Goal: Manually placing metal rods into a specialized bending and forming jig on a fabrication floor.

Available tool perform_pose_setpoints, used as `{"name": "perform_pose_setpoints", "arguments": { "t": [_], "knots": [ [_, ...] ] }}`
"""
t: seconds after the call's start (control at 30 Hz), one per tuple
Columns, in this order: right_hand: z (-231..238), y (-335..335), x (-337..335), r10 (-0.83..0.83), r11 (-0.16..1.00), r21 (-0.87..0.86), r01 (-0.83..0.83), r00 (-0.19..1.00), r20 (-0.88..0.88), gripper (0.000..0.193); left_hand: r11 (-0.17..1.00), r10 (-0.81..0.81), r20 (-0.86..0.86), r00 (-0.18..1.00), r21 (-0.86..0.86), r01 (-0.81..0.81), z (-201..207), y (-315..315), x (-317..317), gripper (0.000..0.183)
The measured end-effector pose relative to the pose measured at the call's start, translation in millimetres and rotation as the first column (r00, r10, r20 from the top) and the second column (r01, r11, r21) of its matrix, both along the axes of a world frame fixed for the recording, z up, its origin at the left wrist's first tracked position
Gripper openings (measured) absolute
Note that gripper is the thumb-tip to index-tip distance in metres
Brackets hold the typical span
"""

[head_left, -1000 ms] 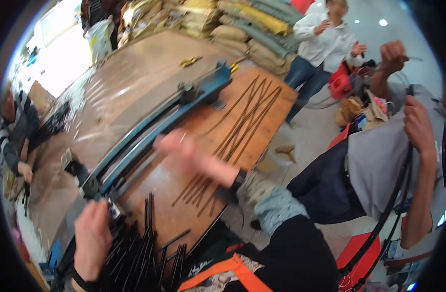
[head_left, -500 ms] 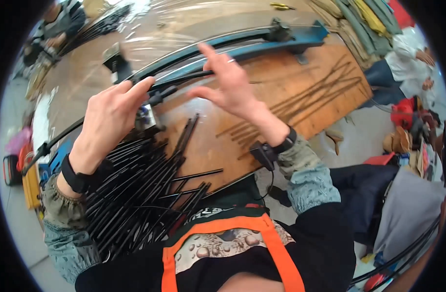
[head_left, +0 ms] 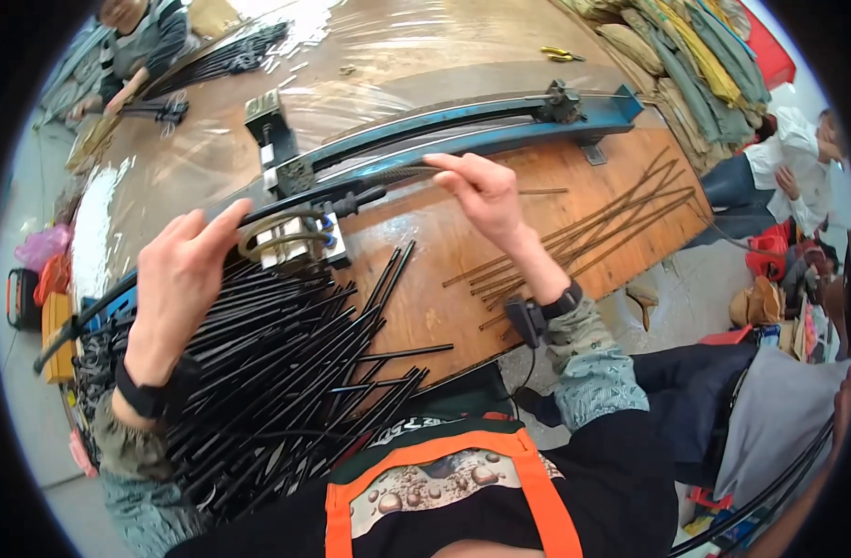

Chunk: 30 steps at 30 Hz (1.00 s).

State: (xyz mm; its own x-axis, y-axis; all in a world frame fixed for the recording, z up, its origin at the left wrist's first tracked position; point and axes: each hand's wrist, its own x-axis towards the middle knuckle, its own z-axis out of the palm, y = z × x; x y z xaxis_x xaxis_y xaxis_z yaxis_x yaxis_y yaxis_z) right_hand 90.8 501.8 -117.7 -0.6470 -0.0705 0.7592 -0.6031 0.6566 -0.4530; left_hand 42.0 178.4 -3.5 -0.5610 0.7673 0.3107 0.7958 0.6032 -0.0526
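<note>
My left hand point(head_left: 185, 279) is closed around a long black tube point(head_left: 300, 197), which slants from the lower left up past a clamp block. My right hand point(head_left: 486, 197) pinches the tip of a thin, dark, ridged rod point(head_left: 399, 174) between thumb and forefinger. That rod lines up with the tube's right end; whether it sits inside the tube I cannot tell. Just below it is the metal clamp block point(head_left: 340, 244) with looped hoses and a black knob-like fitting point(head_left: 360, 200). Behind lies a long blue metal rail point(head_left: 500, 139) with a dark carriage point(head_left: 563, 102).
Many black tubes point(head_left: 258, 372) are heaped at the table's near left. Several thin brown rods point(head_left: 583, 228) lie on the wooden board at right. Yellow-handled pliers point(head_left: 563, 54) rest at the back. A co-worker point(head_left: 137, 46) sits far left; another person point(head_left: 783, 153) is at right.
My right hand, spread open before, has closed on the thin rod's tip. My left hand still holds the tube, and the whole view has shifted slightly.
</note>
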Motion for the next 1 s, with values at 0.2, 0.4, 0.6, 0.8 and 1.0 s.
{"name": "perform_pose_setpoints", "arguments": {
  "t": [0.2,0.4,0.6,0.8,1.0],
  "knots": [
    [-5.9,5.7,-10.6,0.056,0.998,-0.001,-0.057,0.994,-0.095,0.029,0.997,0.001,0.072,0.997,0.078,-0.007,-6.4,8.3,-7.1,0.029],
    [4.4,-19.8,-2.1,0.124,0.968,-0.22,-0.118,0.992,0.011,0.03,0.984,0.04,0.101,0.994,0.17,-0.057,1.0,-11.8,-0.3,0.025],
    [9.2,-17.2,11.7,0.358,0.863,-0.502,-0.061,0.775,0.521,0.023,0.983,0.081,0.174,0.981,0.15,-0.108,-0.7,-34.7,5.8,0.022],
    [12.3,-31.5,-3.6,0.1,0.991,-0.094,-0.093,0.992,0.077,0.016,0.992,0.126,0.279,0.952,-0.061,-0.114,10.5,-33.5,18.7,0.022],
    [11.7,-35.9,7.3,0.539,0.748,-0.663,0.024,0.56,0.629,0.013,0.996,0.086,0.374,0.924,-0.038,-0.078,2.0,-40.9,19.1,0.02]
  ]
}}
